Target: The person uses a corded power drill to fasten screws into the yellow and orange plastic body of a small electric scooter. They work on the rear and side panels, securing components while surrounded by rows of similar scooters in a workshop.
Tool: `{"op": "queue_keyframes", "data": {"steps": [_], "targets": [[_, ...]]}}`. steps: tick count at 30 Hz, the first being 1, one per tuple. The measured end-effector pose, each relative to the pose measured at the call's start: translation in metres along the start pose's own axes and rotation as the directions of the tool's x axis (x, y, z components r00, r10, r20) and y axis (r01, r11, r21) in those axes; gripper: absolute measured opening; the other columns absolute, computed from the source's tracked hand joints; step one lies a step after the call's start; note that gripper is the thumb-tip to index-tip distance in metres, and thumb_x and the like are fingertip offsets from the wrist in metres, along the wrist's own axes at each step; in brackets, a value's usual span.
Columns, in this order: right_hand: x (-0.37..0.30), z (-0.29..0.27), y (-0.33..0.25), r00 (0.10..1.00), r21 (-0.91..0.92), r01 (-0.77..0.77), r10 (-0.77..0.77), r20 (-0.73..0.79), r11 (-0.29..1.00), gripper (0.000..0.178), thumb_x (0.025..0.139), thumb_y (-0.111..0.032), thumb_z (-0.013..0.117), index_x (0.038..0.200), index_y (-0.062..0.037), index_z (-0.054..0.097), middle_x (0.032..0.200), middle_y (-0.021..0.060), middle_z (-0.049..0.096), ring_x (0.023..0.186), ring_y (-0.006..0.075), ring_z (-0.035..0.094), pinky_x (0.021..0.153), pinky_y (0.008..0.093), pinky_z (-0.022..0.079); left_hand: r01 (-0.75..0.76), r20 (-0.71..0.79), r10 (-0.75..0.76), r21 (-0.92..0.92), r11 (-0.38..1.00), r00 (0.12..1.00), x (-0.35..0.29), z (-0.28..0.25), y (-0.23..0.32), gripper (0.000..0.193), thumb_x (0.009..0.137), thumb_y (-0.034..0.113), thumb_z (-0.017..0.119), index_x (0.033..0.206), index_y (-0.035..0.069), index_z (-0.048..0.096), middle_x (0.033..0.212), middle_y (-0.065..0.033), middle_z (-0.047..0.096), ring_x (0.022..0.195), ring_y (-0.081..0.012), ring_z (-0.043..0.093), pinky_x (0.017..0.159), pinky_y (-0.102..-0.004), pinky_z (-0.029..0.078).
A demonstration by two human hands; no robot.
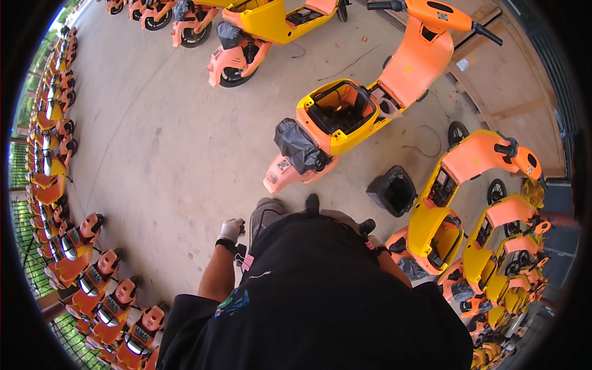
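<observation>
My left hand (pixel 231 229), in a white glove with a dark wrist strap, hangs beside my leg. Its fingers are loosely bent, with nothing seen in them. On the other side, my right hand (pixel 372 242) is low against my body, and its fingers are hidden. In front of my feet stands an orange and yellow scooter (pixel 364 139) without a seat, its square storage well (pixel 342 108) uncovered and dark parts inside. Black plastic (pixel 300 147) wraps part of its tail. Neither hand touches the scooter. A black open-topped bin (pixel 393 192) rests on the floor to its right.
Another seatless scooter (pixel 431 209) stands close on my right, with more behind it. Several scooters line the far left, and others (pixel 271 21) stand ahead. A large wooden panel (pixel 509 80) is at the far right. Loose cable (pixel 425 145) lies on the concrete floor (pixel 154 135).
</observation>
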State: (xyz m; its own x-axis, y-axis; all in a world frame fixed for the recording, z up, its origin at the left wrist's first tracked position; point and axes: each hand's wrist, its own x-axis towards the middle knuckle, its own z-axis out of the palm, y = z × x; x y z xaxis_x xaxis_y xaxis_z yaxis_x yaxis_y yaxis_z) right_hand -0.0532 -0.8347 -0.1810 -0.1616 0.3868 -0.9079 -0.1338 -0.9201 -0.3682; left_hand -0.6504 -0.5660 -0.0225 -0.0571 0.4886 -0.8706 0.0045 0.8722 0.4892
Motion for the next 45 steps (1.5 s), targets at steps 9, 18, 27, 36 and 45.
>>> {"op": "queue_keyframes", "data": {"steps": [9, 18, 27, 36, 45], "targets": [[-0.117, 0.119, -0.162, 0.905, -0.564, -0.252, -0.015, -0.424, 0.787, 0.043, 0.078, -0.036, 0.071, 0.09, 0.0051, 0.072, 0.083, 0.0138, 0.072, 0.077, 0.0272, 0.069, 0.063, 0.0402, 0.052, -0.068, -0.062, 0.074, 0.099, 0.993, 0.995, -0.049, -0.011, 0.072, 0.021, 0.089, 0.017, 0.06, 0.091, -0.003, 0.067, 0.071, -0.0053, 0.061, 0.058, -0.0159, 0.058, 0.055, -0.0293, 0.048], [-0.051, 0.165, -0.125, 0.778, -0.112, -0.249, 0.129, -0.615, 0.962, 0.028, 0.073, -0.026, 0.077, 0.074, 0.001, 0.07, 0.07, 0.0083, 0.067, 0.063, 0.018, 0.064, 0.058, 0.0354, 0.047, -0.114, 0.111, 0.08, 0.355, 0.928, 0.991, 0.035, -0.019, 0.177, 0.025, 0.089, 0.019, 0.062, 0.095, -0.005, 0.067, 0.075, -0.0073, 0.063, 0.063, -0.0174, 0.06, 0.058, -0.0304, 0.051], [-0.051, 0.328, -0.176, 0.733, 0.271, -0.235, 0.353, -0.582, 0.934, 0.039, 0.076, -0.04, 0.073, 0.077, -0.0012, 0.068, 0.067, 0.0111, 0.064, 0.059, 0.0251, 0.064, 0.053, 0.038, 0.049, -0.131, 0.235, 0.014, 0.489, 0.863, 0.972, 0.141, -0.045, 0.331, 0.021, 0.091, 0.017, 0.058, 0.093, -0.003, 0.064, 0.068, -0.0076, 0.061, 0.052, -0.0175, 0.057, 0.048, -0.0307, 0.047], [0.078, 0.342, 0.035, 0.892, 0.502, 0.143, 0.109, -0.439, 0.853, 0.035, 0.075, -0.023, 0.068, 0.089, 0.009, 0.07, 0.077, 0.0233, 0.069, 0.065, 0.0356, 0.066, 0.062, 0.0433, 0.055, -0.094, 0.266, -0.042, 0.479, 0.873, 0.963, 0.189, 0.002, 0.394, 0.019, 0.092, 0.014, 0.054, 0.096, -0.002, 0.062, 0.067, -0.0086, 0.058, 0.051, -0.0178, 0.055, 0.043, -0.0311, 0.044], [-0.034, 0.266, -0.166, 0.751, 0.001, -0.132, 0.101, -0.652, 0.991, 0.049, 0.071, -0.037, 0.075, 0.089, 0.0086, 0.069, 0.082, 0.0236, 0.07, 0.08, 0.0356, 0.07, 0.07, 0.0421, 0.053, -0.097, 0.284, -0.013, 0.372, 0.923, 0.959, 0.145, 0.044, 0.369, 0.021, 0.092, 0.019, 0.059, 0.094, -0.001, 0.066, 0.074, -0.0068, 0.063, 0.056, -0.016, 0.058, 0.05, -0.0291, 0.049]]}}
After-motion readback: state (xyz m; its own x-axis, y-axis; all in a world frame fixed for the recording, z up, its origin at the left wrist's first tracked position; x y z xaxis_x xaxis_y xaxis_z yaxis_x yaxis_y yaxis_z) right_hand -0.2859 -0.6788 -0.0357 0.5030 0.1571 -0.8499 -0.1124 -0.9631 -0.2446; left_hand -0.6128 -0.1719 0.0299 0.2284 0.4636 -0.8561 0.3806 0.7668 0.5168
